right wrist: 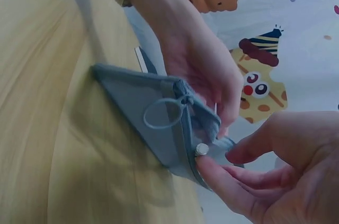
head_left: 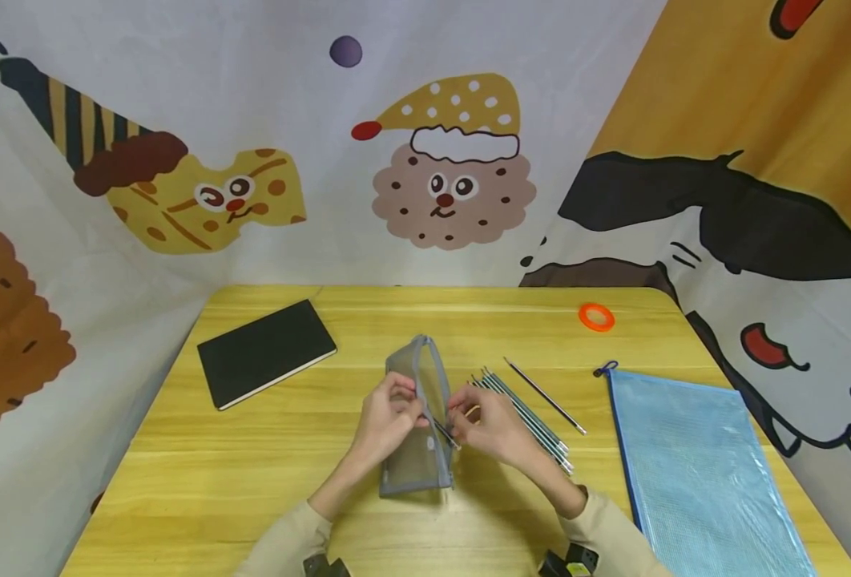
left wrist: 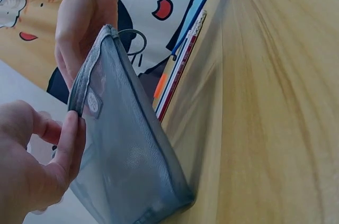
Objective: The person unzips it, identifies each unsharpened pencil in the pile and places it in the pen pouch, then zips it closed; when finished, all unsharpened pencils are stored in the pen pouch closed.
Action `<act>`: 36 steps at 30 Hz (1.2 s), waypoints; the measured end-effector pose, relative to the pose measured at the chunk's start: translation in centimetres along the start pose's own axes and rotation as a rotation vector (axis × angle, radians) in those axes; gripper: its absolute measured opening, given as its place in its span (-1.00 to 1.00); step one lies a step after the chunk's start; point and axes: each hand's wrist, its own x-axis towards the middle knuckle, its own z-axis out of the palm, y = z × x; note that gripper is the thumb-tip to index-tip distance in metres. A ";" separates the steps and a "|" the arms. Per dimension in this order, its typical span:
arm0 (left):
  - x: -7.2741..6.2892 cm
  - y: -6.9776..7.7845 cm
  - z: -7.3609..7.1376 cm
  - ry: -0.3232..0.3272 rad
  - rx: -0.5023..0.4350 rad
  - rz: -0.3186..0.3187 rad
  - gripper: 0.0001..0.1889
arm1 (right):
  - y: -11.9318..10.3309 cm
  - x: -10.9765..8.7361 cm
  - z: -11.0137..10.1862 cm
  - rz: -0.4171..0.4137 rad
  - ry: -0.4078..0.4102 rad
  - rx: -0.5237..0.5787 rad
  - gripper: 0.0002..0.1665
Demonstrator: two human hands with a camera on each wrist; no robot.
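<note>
A grey mesh zip pencil case (head_left: 405,449) stands on the table with its zipper open. My left hand (head_left: 385,417) pinches one edge of the opening between thumb and fingers; the left wrist view shows this edge (left wrist: 79,94) closely. On the opposite edge, my right hand (head_left: 494,425) has its fingers curled at the zipper. A pencil (head_left: 445,433) slants in the opening, its pale end (right wrist: 202,150) close against the right index finger. Most of that pencil is hidden by the case and hands. A ring-shaped pull loop (right wrist: 163,113) hangs from the zipper end.
Several green pencils (head_left: 530,413) lie right of the case, partly behind my right hand, with one separate dark pencil (head_left: 544,395) beyond. A blue zip folder (head_left: 699,465) lies at the right, an orange ring (head_left: 596,317) at the back, and a black notebook (head_left: 267,353) at the left.
</note>
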 end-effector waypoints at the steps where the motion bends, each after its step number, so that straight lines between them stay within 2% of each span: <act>1: 0.0 0.0 0.0 0.003 0.001 0.003 -0.74 | 0.0 0.0 0.1 0.002 -0.016 0.013 -0.83; 10: 0.1 -0.1 -0.1 0.010 0.012 0.000 -0.75 | -0.3 -0.2 0.4 -0.023 -0.109 0.169 -0.81; 16: 0.1 -0.2 -0.2 0.010 0.010 0.001 -0.75 | 0.0 -0.2 -0.8 -0.022 -0.075 0.189 -0.76; 20: 0.0 -0.3 -0.4 0.001 0.012 0.011 -0.74 | 1.0 -0.1 -1.9 -0.022 -0.004 0.152 -0.78; 26: 0.0 -0.4 -0.4 -0.007 0.024 0.011 -0.76 | 3.0 -0.1 -3.7 -0.024 0.151 0.026 -0.80; 31: 0.0 -0.3 -0.4 -0.017 0.019 0.004 -0.76 | 4.8 -0.3 -5.0 0.028 0.197 -0.025 -0.78; 36: -0.1 -0.3 -0.4 -0.025 0.019 0.004 -0.77 | 6.4 -0.7 -5.5 0.019 0.220 -0.142 -0.83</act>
